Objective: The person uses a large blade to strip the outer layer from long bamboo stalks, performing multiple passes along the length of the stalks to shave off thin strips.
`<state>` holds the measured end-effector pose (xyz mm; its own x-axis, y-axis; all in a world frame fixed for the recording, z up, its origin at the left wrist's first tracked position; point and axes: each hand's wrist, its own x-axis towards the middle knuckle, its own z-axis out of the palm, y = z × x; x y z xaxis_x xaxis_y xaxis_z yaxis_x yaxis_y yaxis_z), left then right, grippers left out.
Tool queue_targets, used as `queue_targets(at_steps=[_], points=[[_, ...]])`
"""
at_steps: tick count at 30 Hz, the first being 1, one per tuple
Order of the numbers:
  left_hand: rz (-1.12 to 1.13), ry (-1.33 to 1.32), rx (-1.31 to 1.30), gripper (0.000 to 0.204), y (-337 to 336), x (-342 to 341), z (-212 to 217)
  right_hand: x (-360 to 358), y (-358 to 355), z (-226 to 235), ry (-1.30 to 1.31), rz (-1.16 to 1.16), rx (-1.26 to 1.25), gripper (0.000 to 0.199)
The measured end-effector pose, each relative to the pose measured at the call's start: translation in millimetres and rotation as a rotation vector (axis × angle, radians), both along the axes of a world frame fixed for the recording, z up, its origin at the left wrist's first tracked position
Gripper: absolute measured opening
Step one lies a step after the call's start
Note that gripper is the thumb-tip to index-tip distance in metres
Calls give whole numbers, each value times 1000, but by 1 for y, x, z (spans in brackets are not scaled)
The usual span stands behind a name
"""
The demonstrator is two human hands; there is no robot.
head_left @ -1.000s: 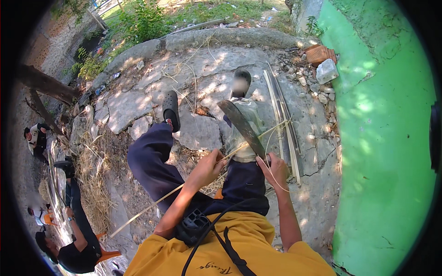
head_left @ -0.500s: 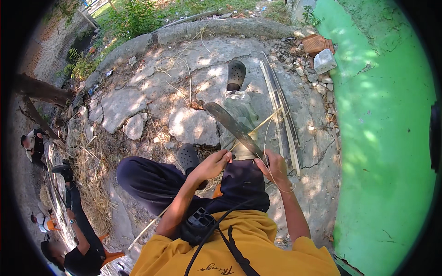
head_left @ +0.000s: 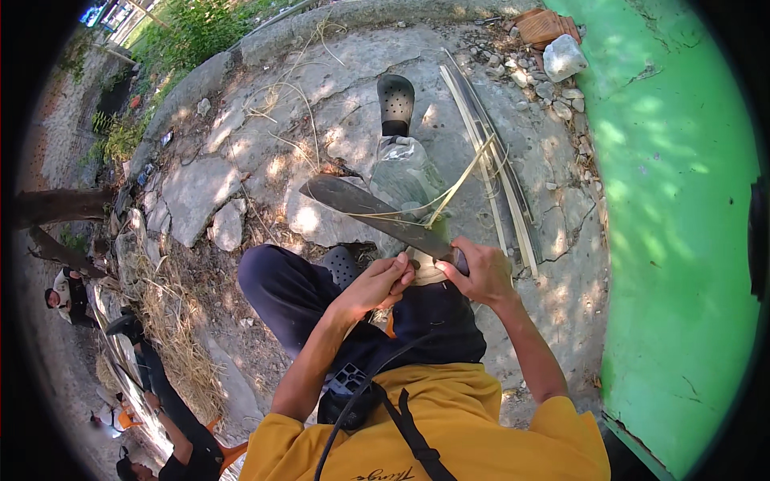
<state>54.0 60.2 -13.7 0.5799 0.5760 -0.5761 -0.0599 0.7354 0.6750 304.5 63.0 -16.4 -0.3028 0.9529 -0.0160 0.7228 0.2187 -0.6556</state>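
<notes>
Our right hand (head_left: pixel 481 274) grips the knife (head_left: pixel 387 224) by the pale strip (head_left: pixel 461 183) near our leg (head_left: pixel 407 167); a thin curl (head_left: pixel 397 213) seems shaved, more seems unfinished, and we can't tell what our curled left hand (head_left: pixel 375 285) holds.

On my remote feed I see a mustard-yellow short-sleeved shirt (head_left: pixel 497 437) with dark script (head_left: pixel 383 476), navy trousers (head_left: pixel 441 325), perforated clogs (head_left: pixel 395 100), a black strap (head_left: pixel 417 445) and a thin black cable (head_left: pixel 346 425).
</notes>
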Motion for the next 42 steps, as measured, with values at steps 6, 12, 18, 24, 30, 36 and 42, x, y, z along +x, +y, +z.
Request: queue_targets(at_steps=[6,12,18,24,30,36,42], points=[[22,121,125,49,26,0,14,-11,32,4,40,-12,51,51],[82,88,19,48,29,-4,5,-22,40,1,28,-20,21,54],[158,10,-108,47,21,-5,-1,-30,38,-6,6,-46,17,52],[155,18,-108,47,13,-4,5,-37,34,-3,4,-82,-41,53],[142,123,25,48,15,-10,1,-44,31,-4,5,-85,10,52],[135,102,12,49,10,-5,-2,-39,35,-7,84,-89,39,53],[130,181,58,49,14,-4,2,-43,26,-6,-9,-59,79,44]])
